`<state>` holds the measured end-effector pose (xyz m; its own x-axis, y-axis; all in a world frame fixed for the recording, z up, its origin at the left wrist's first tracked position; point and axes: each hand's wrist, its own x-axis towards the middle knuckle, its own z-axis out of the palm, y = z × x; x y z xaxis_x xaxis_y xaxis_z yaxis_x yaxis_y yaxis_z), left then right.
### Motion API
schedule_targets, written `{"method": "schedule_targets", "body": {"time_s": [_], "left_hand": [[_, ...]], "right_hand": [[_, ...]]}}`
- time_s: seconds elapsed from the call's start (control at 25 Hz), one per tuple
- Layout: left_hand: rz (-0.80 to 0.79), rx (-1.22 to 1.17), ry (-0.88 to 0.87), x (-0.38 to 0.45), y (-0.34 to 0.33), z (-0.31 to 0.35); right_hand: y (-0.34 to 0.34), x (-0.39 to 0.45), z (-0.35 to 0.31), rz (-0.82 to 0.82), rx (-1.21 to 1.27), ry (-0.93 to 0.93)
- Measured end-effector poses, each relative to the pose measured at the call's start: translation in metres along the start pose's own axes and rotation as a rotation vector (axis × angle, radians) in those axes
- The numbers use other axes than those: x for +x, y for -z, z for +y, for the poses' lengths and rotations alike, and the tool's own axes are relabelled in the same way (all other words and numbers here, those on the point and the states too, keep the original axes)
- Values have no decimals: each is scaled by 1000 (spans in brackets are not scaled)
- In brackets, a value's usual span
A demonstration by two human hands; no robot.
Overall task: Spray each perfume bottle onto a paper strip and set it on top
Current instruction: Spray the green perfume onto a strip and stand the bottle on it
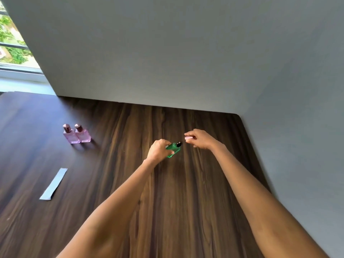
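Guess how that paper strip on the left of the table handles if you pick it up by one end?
The paper strip lies flat on the wooden table, thin and long, so it likely droops when lifted by an end. It looks very light, so a spray blast or draught might shift it. With no raised edge showing, pinching it off the smooth tabletop is probably fiddly; sliding it first may help.

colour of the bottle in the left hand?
Green glass bottle with a black spray nozzle, gripped by the left hand; seen in the head view.

Dark wood-grain table (pixel 111 146), smooth, faint sheen. Matt grey wall (pixel 167 53). Clear green bottle (pixel 174 150), black sprayer. Two translucent pink bottles (pixel 76 135), left, glossy caps. Matt paper strip (pixel 53 184).
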<state>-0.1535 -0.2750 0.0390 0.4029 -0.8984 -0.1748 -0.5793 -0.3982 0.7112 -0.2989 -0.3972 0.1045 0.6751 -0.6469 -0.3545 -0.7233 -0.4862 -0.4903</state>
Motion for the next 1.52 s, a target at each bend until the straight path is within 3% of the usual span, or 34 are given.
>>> {"method": "schedule_targets", "body": {"time_s": [0.24, 0.4, 0.68, 0.92, 1.04, 1.16, 1.28, 1.52], "left_hand": [[31, -229, 99, 14, -26, 2], [60, -321, 168, 20, -34, -2], [40, -361, 182, 27, -39, -9], [59, -420, 169, 24, -36, 0], [57, -449, 127, 23, -27, 10], [47, -553, 74, 18, -17, 20], [79, -618, 46, 13, -2, 27], [280, -786, 167, 16, 31, 16]], "right_hand": [[-31, -10, 55, 80, 212, -158], [-63, -17, 70, 217, 378, -192], [-91, -7, 75, 288, 375, -227], [-88, -7, 62, 393, 354, -68], [-84, -2, 32, 364, 344, 77], [-83, 7, 0, 452, 303, 100], [-76, 11, -19, 497, 496, 68], [-61, -2, -27, 279, 1125, 143]]}}
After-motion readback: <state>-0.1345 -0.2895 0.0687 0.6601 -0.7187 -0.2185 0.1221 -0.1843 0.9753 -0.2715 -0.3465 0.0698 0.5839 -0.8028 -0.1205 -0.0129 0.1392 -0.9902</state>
